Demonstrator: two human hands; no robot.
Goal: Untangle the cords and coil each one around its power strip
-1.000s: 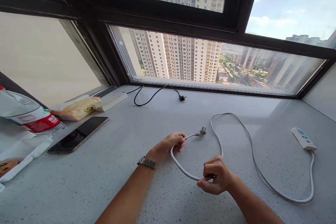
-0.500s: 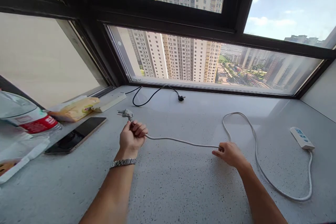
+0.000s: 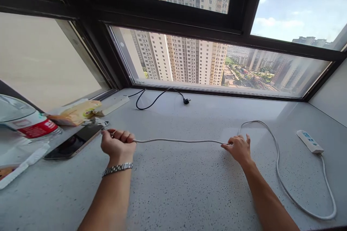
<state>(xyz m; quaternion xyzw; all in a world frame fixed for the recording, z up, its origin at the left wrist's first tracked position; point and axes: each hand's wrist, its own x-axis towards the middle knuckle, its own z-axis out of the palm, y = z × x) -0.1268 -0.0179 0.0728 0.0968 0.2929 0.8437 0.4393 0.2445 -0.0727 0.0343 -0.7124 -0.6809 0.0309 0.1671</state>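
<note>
Closed in a fist, the left hand holds the thin white rubber power cable near its plug end; the grip is tight, with the fingers curled fully around the cable. The grey plug is seen just past this fist, pointing to the left, above the edge of the flat black smartphone; whether it touches the phone cannot be told. The right hand is set on the same cable further along, with a loose, narrow grip: the cable is pinched at the thumb side while the other fingers are spread and rest on the speckled grey stone surface.

Between the two hands the cable is stretched almost straight, its long axis running left to right, slightly above the surface. Past the right hand it is laid in a wide loop that goes away, then back toward the near right corner, and ends at the white oblong power strip. The plug is nearer to the left hand, the power strip to the right one
</note>
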